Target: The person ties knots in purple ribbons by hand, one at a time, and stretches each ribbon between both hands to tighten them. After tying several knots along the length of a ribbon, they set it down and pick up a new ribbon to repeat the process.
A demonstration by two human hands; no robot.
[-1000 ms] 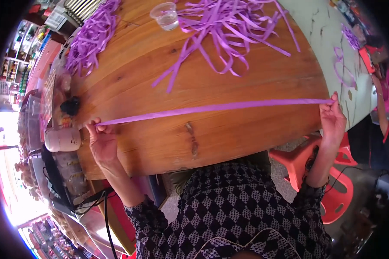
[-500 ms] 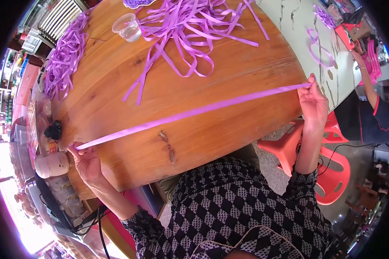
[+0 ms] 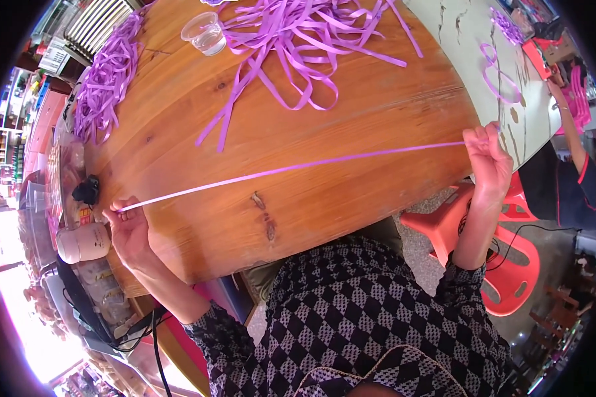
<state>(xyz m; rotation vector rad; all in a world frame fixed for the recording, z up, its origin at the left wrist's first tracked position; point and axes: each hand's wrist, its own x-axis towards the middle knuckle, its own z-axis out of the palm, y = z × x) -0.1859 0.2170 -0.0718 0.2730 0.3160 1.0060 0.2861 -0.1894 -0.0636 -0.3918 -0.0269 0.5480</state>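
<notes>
A purple ribbon [image 3: 291, 167] is stretched taut above the wooden table [image 3: 351, 205], seen nearly edge-on as a thin line. Its left end is pinched in my left hand [image 3: 128, 231], over the table's left edge. At the right edge, my right hand [image 3: 489, 157] grips the other end, fingers curled in. Beyond the strip lies a loose heap of cut purple ribbons [image 3: 304, 46], several tails trailing toward me. A second pile of ribbon [image 3: 106, 83] hangs along the far left edge.
A clear plastic cup [image 3: 207, 36] stands by the ribbon heap. A white jar [image 3: 84, 243] is beside my left hand. At right are a marble-patterned table [image 3: 473, 49] with a ribbon loop, an orange stool [image 3: 437, 215], and another person's arm [image 3: 569, 122].
The ribbon has turned from showing its flat face to nearly edge-on. My right fingers have curled further around its end. The table scene has shifted slightly in view.
</notes>
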